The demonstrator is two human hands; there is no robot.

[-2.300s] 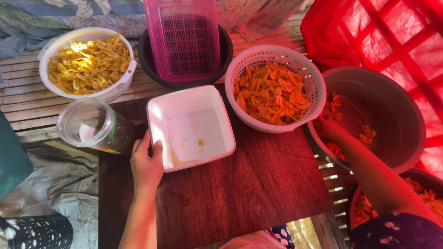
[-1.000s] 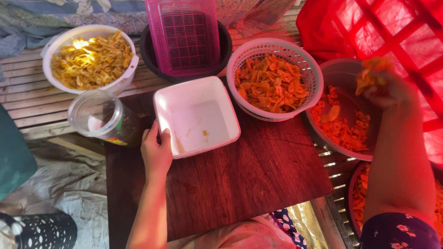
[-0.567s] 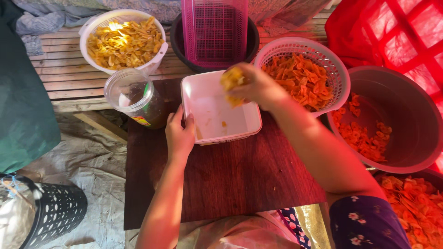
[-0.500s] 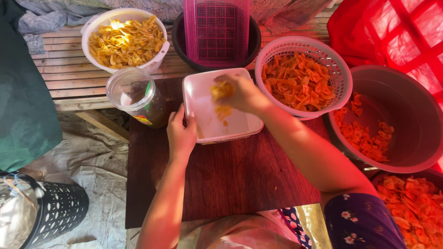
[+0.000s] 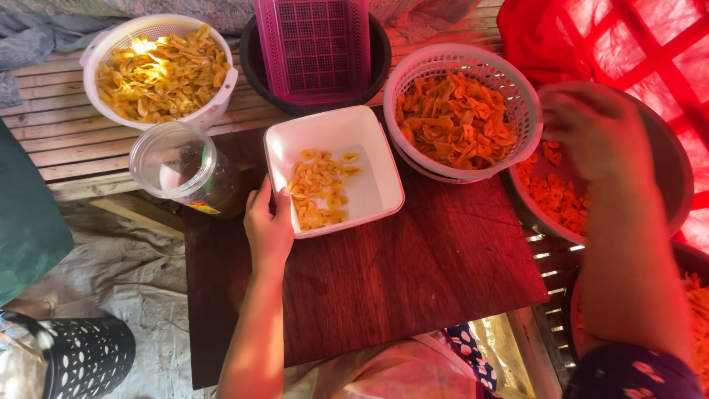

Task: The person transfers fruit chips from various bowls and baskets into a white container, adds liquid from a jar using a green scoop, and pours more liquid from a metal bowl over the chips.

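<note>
— Where was the white dish (image 5: 373,159) when we looked down?

— On the dark wooden board (image 5: 413,273), with a small heap of yellow chips (image 5: 317,188) lying in its left half. Our left hand (image 5: 269,225) gripped its near left rim, thumb and fingers curled over the edge.

— And our right hand (image 5: 591,129)?

— Blurred, above the grey basin (image 5: 668,159) of orange chips; whether its fingers held anything we could not tell.

— What stood around the dish?

— A white basket (image 5: 509,77) of orange chips just right of it, a clear jar (image 5: 177,166) to its left, a white colander (image 5: 111,44) of yellow chips behind that, and a pink crate (image 5: 314,44) in a dark bowl.
</note>
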